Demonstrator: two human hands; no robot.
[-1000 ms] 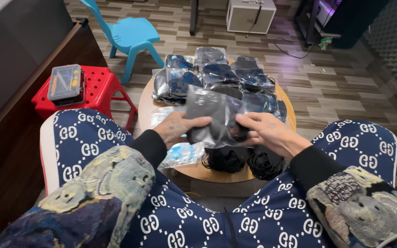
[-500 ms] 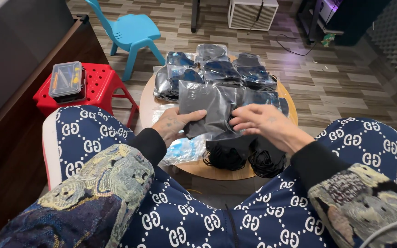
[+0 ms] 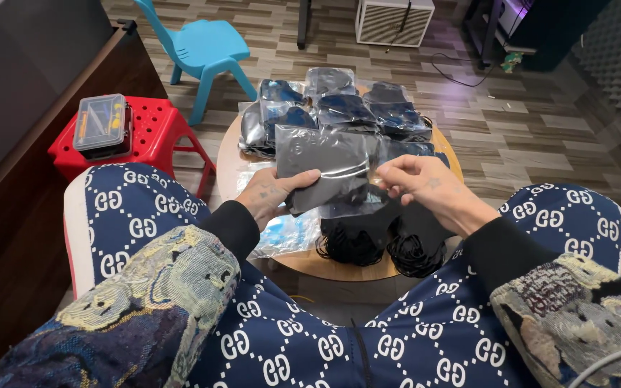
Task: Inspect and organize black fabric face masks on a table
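Grip: left hand [image 3: 271, 194] and right hand [image 3: 418, 183] each pinch one clear bag [image 3: 328, 172] holding a dark item, raised above the round bench [image 3: 339, 267]. Behind lie roughly seven filled bags [image 3: 339, 108]; exact count unclear. Both palms face inward.

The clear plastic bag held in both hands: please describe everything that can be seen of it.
The clear plastic bag is a flat, glossy, see-through pouch with a dark, folded item inside. It is held nearly flat above the round wooden table, in front of a pile of similar filled bags. The left hand grips its left edge, thumb on top. The fingers of the right hand pinch its right edge. Light glints along a crease near the middle.
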